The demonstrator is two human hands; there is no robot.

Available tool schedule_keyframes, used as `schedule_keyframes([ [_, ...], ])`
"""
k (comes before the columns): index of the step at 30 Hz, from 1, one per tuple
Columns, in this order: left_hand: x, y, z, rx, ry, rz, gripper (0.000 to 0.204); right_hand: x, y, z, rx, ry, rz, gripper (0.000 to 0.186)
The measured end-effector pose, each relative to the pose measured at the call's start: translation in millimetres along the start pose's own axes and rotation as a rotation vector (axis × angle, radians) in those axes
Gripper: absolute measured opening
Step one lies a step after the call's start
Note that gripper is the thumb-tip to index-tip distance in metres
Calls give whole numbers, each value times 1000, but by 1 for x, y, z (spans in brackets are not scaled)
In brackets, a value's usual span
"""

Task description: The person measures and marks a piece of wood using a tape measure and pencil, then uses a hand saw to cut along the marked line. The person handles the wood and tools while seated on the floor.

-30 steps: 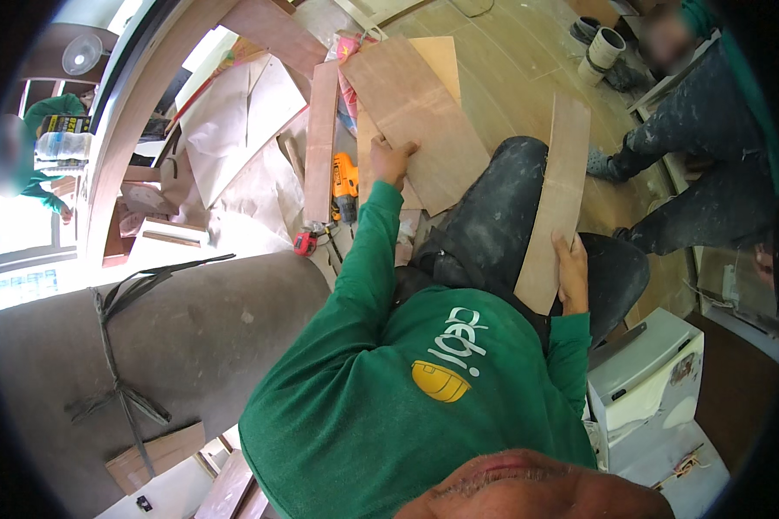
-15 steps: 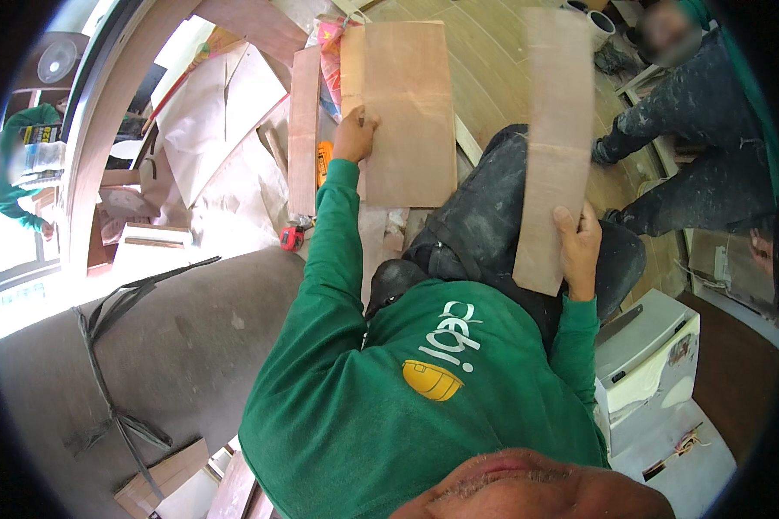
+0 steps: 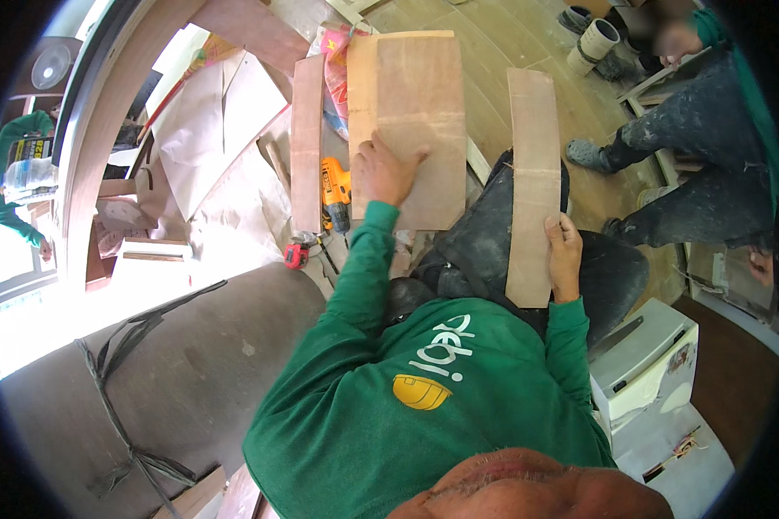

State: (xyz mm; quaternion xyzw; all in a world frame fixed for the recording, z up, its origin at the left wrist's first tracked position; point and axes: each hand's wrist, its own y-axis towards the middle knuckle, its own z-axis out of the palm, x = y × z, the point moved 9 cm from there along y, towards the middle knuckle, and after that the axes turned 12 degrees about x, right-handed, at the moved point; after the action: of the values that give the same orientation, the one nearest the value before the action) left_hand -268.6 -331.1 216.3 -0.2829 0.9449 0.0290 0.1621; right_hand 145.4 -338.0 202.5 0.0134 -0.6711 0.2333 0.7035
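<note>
My left hand [image 3: 384,173] lies over the lower left part of a wide plywood board [image 3: 422,104], thumb stretched out to the right and fingers loosely bent. I cannot make out anything held in it. In my right hand [image 3: 564,258] is a narrow plywood strip [image 3: 535,164], gripped by its right edge near the bottom end. The strip stands over my lap, apart from the board. Left of the board rests another narrow plywood strip [image 3: 306,138]. An orange cordless drill [image 3: 336,186] sits between the two, partly covered by the board.
A red tape measure [image 3: 296,254] lies near a large grey roll [image 3: 190,363] tied with dark strips. White sheets [image 3: 186,138] spread at the left. A co-worker's legs [image 3: 684,130] stand at the right, below some pipe pieces [image 3: 593,45]. A white appliance [image 3: 645,359] is by my right elbow.
My left hand has moved right and nearer, from the board's left edge onto its face, with the thumb now spread. The strip in my right hand has come lower, and more of the drill shows.
</note>
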Motion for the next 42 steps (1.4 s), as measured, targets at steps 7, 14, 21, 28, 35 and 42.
schedule_keyframes([
  [7, -5, 12, -3, 453, -755, -96, 87, 1, 14, 2, 74, 9, 13, 42],
  [14, 115, -15, -107, 213, -701, -180, 66, 3, 5, -2, -12, -6, 31, 42],
  [21, 350, -36, -115, 72, -521, -569, 87, -15, 18, -2, 117, 171, 94, 42],
  [28, 249, -21, -116, -338, 401, -327, 86, -12, 9, -5, 162, 171, 99, 45],
  [35, 82, 66, 24, 240, -366, 66, 72, -12, 5, -4, 181, 263, 83, 44],
  [42, 145, 93, 19, -104, -138, -61, 50, -28, 1, -18, 81, 155, -22, 52],
])
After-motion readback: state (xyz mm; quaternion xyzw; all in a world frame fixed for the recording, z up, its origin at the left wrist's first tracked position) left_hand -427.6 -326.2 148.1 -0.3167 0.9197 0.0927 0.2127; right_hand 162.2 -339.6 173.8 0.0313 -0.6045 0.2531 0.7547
